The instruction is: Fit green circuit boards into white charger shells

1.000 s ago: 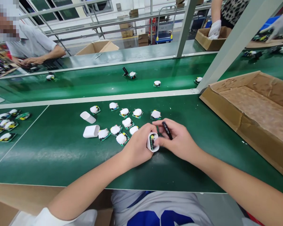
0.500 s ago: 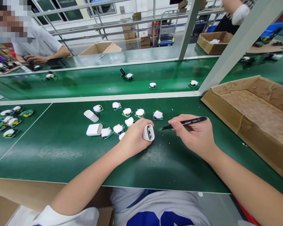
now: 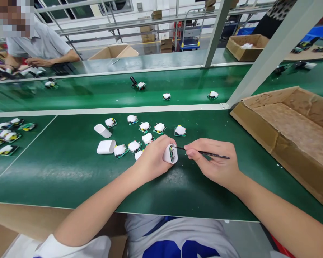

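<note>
My left hand is closed around a white plastic housing, its open end facing right. Inside that opening a green circuit board shows edge-on. Black tweezers are pinched in my right hand, and their tips reach the upper part of the housing's opening. Whether the tips grip anything there I cannot tell. Left of my left hand lie two more white housings. Several small circuit boards with white padded tops are spread around and beyond that hand, one of them partly hidden by it.
A cardboard box stands at the right on the green work surface. More boards are heaped at the far left. Beyond a pale rail, a green conveyor belt carries several boards. Across it, a person in a grey shirt sits working.
My right hand has moved slightly left, bringing the tweezer tips from beside the housing to its opening. The tweezers have turned in my grip. Boards on the far belt have shifted left.
</note>
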Demonstrator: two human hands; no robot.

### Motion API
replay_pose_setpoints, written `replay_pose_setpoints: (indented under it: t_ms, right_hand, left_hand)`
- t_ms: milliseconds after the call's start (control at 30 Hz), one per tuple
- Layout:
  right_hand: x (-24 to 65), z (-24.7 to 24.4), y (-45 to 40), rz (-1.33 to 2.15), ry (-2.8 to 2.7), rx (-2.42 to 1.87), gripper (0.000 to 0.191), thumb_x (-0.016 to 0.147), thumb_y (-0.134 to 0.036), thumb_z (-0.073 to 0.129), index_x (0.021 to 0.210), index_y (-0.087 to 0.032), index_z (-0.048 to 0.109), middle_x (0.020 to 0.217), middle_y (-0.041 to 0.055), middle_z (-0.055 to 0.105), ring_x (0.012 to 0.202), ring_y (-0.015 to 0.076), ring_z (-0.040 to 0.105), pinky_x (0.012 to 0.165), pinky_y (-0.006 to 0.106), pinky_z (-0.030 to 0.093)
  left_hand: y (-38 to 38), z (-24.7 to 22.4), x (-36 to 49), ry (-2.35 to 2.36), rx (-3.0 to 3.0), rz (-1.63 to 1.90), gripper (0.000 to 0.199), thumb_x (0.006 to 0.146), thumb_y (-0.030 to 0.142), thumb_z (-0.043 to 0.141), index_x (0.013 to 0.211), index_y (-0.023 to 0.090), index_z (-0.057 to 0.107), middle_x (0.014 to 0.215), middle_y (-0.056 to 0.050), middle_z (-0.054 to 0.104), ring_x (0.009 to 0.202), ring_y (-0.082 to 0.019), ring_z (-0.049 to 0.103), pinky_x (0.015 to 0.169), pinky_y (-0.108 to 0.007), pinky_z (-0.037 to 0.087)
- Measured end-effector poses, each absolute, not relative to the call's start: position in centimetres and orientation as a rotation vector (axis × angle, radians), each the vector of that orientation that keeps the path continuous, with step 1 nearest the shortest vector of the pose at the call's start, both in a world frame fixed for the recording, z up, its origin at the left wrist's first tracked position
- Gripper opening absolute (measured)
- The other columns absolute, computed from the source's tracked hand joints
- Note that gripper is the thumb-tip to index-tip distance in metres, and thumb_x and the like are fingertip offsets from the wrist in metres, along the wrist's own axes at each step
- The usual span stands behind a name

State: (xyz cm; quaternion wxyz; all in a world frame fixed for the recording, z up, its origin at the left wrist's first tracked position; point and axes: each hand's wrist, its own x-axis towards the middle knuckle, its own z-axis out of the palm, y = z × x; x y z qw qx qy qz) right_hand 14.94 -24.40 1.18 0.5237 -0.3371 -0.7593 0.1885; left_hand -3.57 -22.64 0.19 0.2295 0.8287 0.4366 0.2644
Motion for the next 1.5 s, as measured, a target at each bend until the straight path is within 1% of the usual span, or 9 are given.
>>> replay_pose_setpoints:
  t_ms: [267,467,567,633,733,833,967,1267,1500]
  right_hand:
    - [14.3,1.2,-25.1,0.353,-1.786,-0.766,0.017,0.08,-0.005,0.063,0.079,-0.021,0.068,0.074,0.0015,0.071,0.06,0.0109,0.063,0.055,0.021,0.053]
    - [13.9,1.1,-25.5,0.292,-1.822,-0.729,0.02,0.079,-0.003,0.062,0.084,-0.021,0.066,0.074,0.0008,0.07,0.062,0.0096,0.063,0.056,0.02,0.052]
    - [13.7,1.0,-25.7,0.21,-1.844,-0.697,0.023,0.078,-0.001,0.062,0.088,-0.022,0.065,0.077,0.0006,0.071,0.066,0.0099,0.064,0.058,0.019,0.053]
    - [13.6,1.1,-25.8,0.192,-1.866,-0.695,0.024,0.078,-0.001,0.062,0.089,-0.022,0.064,0.078,0.0008,0.071,0.068,0.0108,0.066,0.06,0.019,0.054]
    - [13.8,1.6,-25.7,0.243,-1.839,-0.738,0.02,0.08,-0.004,0.061,0.085,-0.023,0.065,0.076,0.0007,0.072,0.065,0.0123,0.066,0.058,0.022,0.055]
    - [14.2,2.2,-25.7,0.248,-1.733,-0.776,0.018,0.08,-0.006,0.062,0.079,-0.023,0.067,0.071,0.0015,0.072,0.061,0.0135,0.066,0.055,0.024,0.056]
    - [14.4,2.4,-25.6,0.253,-1.71,-0.797,0.018,0.079,-0.005,0.063,0.076,-0.022,0.068,0.07,0.002,0.072,0.06,0.0144,0.067,0.055,0.024,0.056]
    - [14.1,1.8,-25.5,0.292,-1.747,-0.812,0.018,0.079,-0.005,0.062,0.077,-0.021,0.069,0.07,0.0013,0.072,0.061,0.013,0.067,0.057,0.022,0.056]
    - [14.1,1.6,-25.7,0.289,-1.762,-0.874,0.016,0.081,-0.008,0.06,0.077,-0.022,0.068,0.067,0.0,0.07,0.057,0.0118,0.063,0.053,0.022,0.053]
  left_hand:
    - [-22.7,0.4,-3.6,1.269,2.305,0.86,0.025,0.065,0.006,0.057,0.085,0.02,0.05,0.081,0.001,0.055,0.069,-0.013,0.052,0.059,-0.023,0.039]
    - [-22.9,0.5,-3.6,1.268,2.285,1.028,0.029,0.063,0.001,0.059,0.083,0.02,0.048,0.08,0.002,0.053,0.069,-0.011,0.05,0.058,-0.021,0.038]
    - [-23.0,0.8,-3.5,1.305,2.208,1.08,0.027,0.064,0.003,0.06,0.081,0.02,0.048,0.079,0.002,0.052,0.067,-0.01,0.049,0.056,-0.021,0.037]
    - [-23.0,0.9,-3.5,1.32,2.151,1.063,0.026,0.066,0.007,0.063,0.081,0.02,0.047,0.078,0.002,0.052,0.066,-0.011,0.049,0.056,-0.022,0.037]
    - [-22.9,0.9,-3.5,1.318,2.092,0.964,0.028,0.067,0.013,0.066,0.085,0.021,0.046,0.079,0.002,0.052,0.068,-0.012,0.05,0.058,-0.023,0.037]
    - [-22.9,0.7,-3.5,1.33,2.12,0.898,0.028,0.068,0.01,0.064,0.085,0.021,0.045,0.08,0.002,0.052,0.069,-0.012,0.05,0.059,-0.023,0.037]
    - [-22.8,0.5,-3.6,1.345,2.21,0.871,0.027,0.067,0.005,0.06,0.084,0.021,0.047,0.08,0.002,0.052,0.07,-0.012,0.049,0.058,-0.023,0.035]
    - [-23.0,0.2,-3.3,1.318,2.255,0.843,0.025,0.069,0.004,0.056,0.085,0.021,0.047,0.081,0.002,0.051,0.07,-0.012,0.048,0.059,-0.022,0.036]
    - [-23.0,0.0,-3.3,1.337,2.251,0.8,0.023,0.07,0.006,0.054,0.087,0.021,0.048,0.083,0.001,0.052,0.071,-0.014,0.05,0.059,-0.023,0.037]
